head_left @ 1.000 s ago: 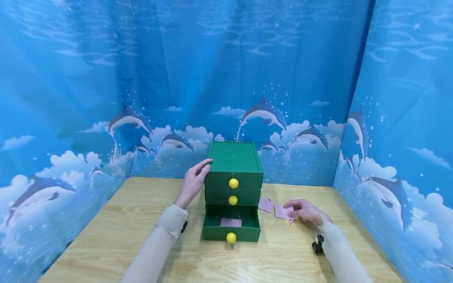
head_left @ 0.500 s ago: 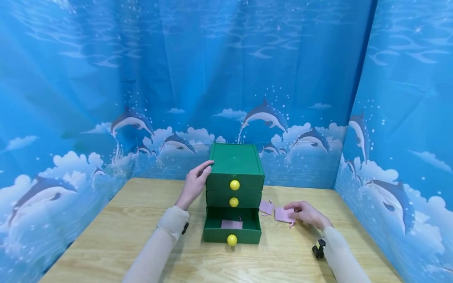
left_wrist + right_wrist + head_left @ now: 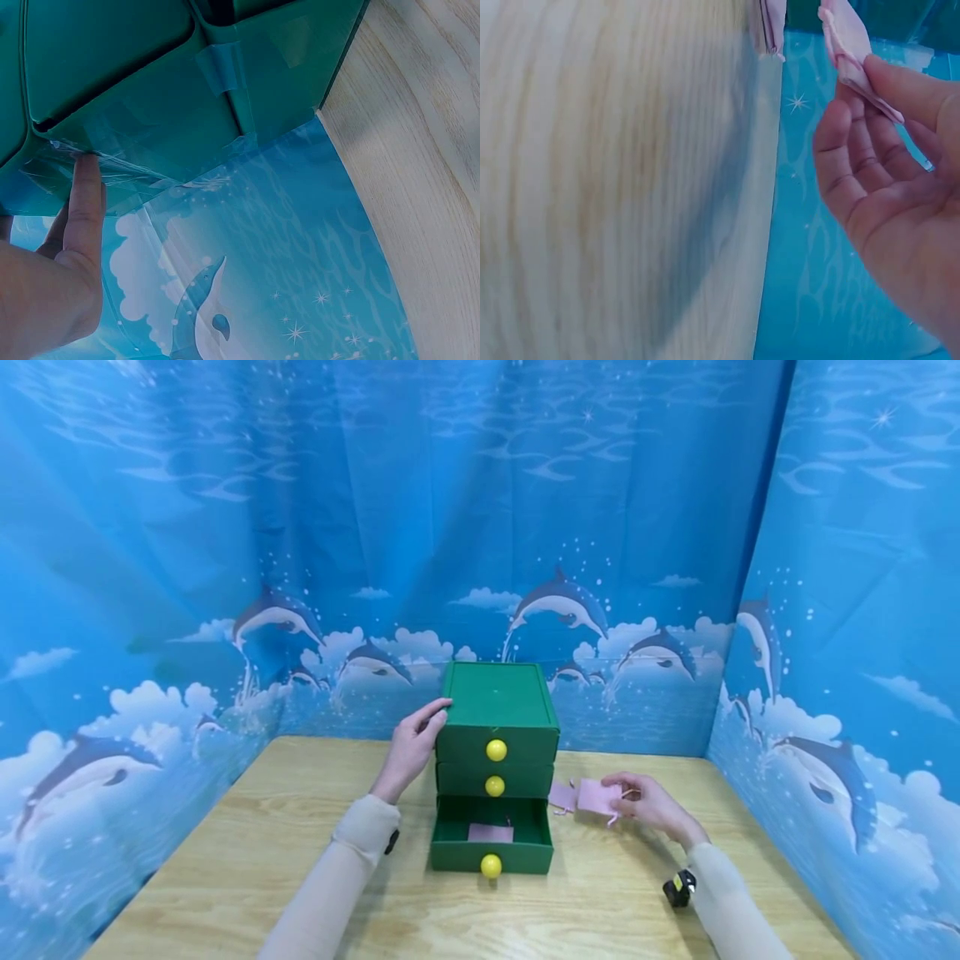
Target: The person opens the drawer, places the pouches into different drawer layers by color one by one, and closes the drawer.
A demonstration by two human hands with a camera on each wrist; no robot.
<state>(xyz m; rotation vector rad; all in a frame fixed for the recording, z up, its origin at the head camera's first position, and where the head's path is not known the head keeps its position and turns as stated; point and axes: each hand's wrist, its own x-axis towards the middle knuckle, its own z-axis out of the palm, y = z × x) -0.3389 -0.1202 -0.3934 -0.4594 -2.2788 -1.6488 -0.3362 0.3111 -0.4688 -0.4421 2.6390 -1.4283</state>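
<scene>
My right hand [image 3: 651, 806] pinches a pink drawstring pouch [image 3: 597, 797] between thumb and fingers. In the right wrist view this pouch [image 3: 849, 45] is off the tabletop, its cord end at the fingers. A second pink pouch [image 3: 562, 797] lies on the table beside a green drawer cabinet [image 3: 498, 695]. Another pink pouch [image 3: 490, 833] is inside the pulled-out bottom drawer [image 3: 450, 857]. My left hand [image 3: 411, 747] rests against the cabinet's upper left side; in the left wrist view a straight finger [image 3: 85, 202] touches its taped side wall.
The cabinet's upper two drawers are closed, and each drawer has a round yellow knob [image 3: 496, 751]. Everything stands on a wooden table [image 3: 300, 835]. A blue dolphin-print curtain [image 3: 375, 527] encloses the back and sides.
The right hand has picked the pink pouch up off the table and shifted it slightly left, toward the cabinet. The left hand keeps its place.
</scene>
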